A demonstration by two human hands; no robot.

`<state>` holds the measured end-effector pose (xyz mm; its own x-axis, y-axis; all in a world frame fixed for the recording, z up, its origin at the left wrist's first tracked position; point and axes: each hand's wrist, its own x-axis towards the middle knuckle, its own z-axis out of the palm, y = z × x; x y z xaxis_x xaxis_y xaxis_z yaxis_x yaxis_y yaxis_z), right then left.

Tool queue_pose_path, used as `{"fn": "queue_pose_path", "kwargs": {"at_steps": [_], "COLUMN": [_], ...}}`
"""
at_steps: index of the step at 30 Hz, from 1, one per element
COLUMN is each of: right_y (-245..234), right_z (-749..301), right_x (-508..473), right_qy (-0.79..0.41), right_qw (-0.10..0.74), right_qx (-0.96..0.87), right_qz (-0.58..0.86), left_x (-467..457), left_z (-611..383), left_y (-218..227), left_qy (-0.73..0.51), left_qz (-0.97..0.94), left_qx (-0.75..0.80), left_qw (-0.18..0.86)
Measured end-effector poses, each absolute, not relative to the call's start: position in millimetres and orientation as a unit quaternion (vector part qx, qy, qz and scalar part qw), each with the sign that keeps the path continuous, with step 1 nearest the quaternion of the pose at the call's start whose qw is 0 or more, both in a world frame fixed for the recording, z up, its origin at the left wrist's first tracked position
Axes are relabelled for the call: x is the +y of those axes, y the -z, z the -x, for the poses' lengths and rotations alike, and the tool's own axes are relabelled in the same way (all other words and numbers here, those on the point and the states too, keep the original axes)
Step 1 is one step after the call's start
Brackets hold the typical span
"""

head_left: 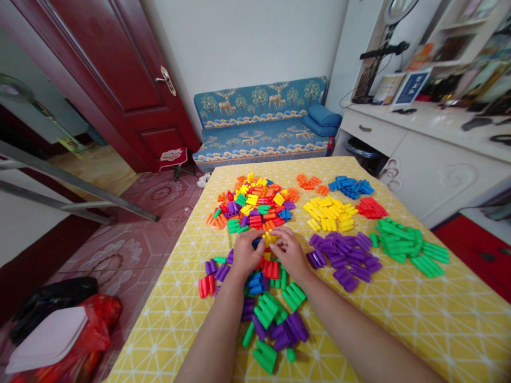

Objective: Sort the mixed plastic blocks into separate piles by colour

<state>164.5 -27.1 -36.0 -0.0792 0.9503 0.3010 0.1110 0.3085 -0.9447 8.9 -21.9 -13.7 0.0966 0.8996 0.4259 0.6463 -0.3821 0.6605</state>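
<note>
**Patterned blue fabric sofa (255, 139) set against a plain white wall (247, 42)**

To the left, the wall is flanked by a dark-red panelled wooden door (107, 58) fitted with a shiny metal lever handle (168, 82). Near its foot, a small red-topped stool (174, 157) is placed. The floor is laid with reddish patterned tiles (165, 213). The right side is occupied by a white drawered cabinet (439, 165).
</note>
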Motion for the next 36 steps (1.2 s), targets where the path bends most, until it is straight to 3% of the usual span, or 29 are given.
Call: {"fn": "queue_pose_path", "kwargs": {"at_steps": [12, 21, 29, 36], "right_y": [35.8, 29.0, 36.2, 37.1], "right_z": [-164.3, -164.7, -163.8, -164.0], "right_x": [-25.9, -28.8, -26.6, -26.9], "right_qy": [-0.446, -0.425, -0.402, -0.401], "right_qw": [0.487, 0.517, 0.446, 0.459], "right_qx": [-0.575, -0.574, -0.636, -0.63], "right_qz": [0.483, 0.472, 0.485, 0.481], "left_x": [-24.2, -23.9, -24.0, -22.7], "left_z": [-10.7, -11.4, -11.1, -12.3], "left_y": [7.8, 7.5, 9.9, 10.7], "left_qy": [-0.411, -0.412, -0.425, -0.426], "left_qz": [-0.732, -0.734, -0.736, -0.736], "left_qx": [0.525, 0.521, 0.504, 0.502], "left_qw": [0.139, 0.144, 0.151, 0.158]}}
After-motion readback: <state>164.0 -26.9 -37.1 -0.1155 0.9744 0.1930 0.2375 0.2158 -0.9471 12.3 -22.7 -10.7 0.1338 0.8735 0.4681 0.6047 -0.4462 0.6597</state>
